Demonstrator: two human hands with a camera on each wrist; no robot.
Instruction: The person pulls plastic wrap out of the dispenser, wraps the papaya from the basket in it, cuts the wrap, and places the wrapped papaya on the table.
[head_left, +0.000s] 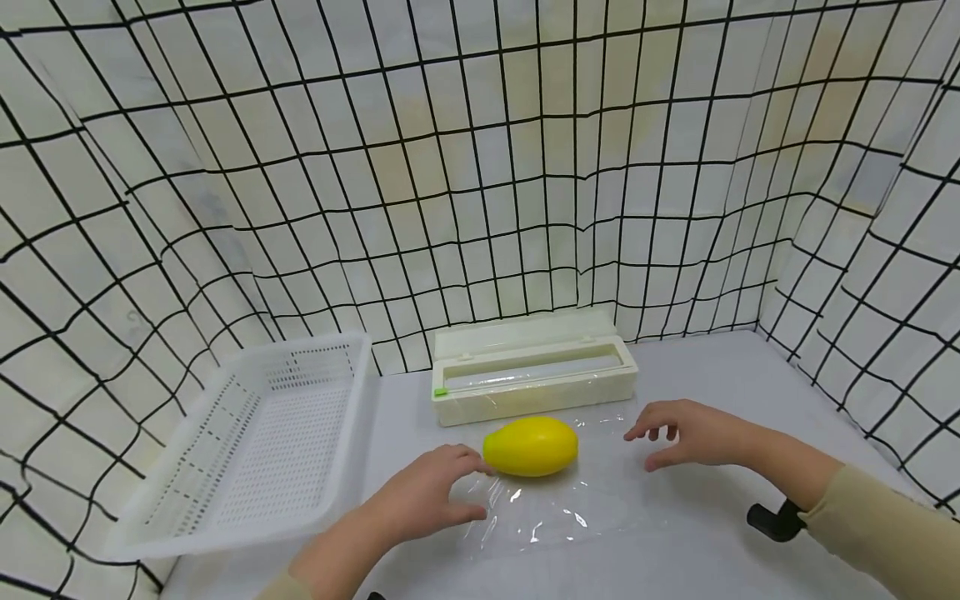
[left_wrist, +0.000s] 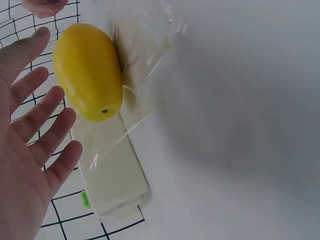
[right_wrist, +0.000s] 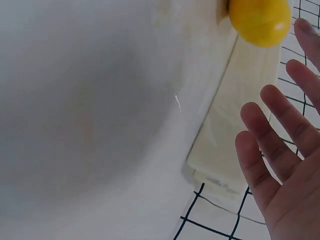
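A smooth yellow oval fruit [head_left: 531,447], greenish at its left tip, lies on a sheet of clear plastic wrap [head_left: 555,512] in the head view. Behind it stands a white cling-film dispenser [head_left: 536,396], lid raised and a roll inside; the wrap reaches forward from its front. My left hand [head_left: 431,493] hovers at the fruit's left end, fingers spread and holding nothing; whether a fingertip touches the fruit I cannot tell. To the right, apart from the fruit, my right hand [head_left: 693,433] is over the wrap's right side with loosely bent, empty fingers. Both wrist views show the fruit beside spread fingers.
A white perforated plastic basket [head_left: 348,442] stands at the left of the white table [head_left: 697,358]. Black wire grid [head_left: 517,167] rises behind and on both sides, with white sheeting behind it. The dispenser has a small green tab [head_left: 441,392] at its left end.
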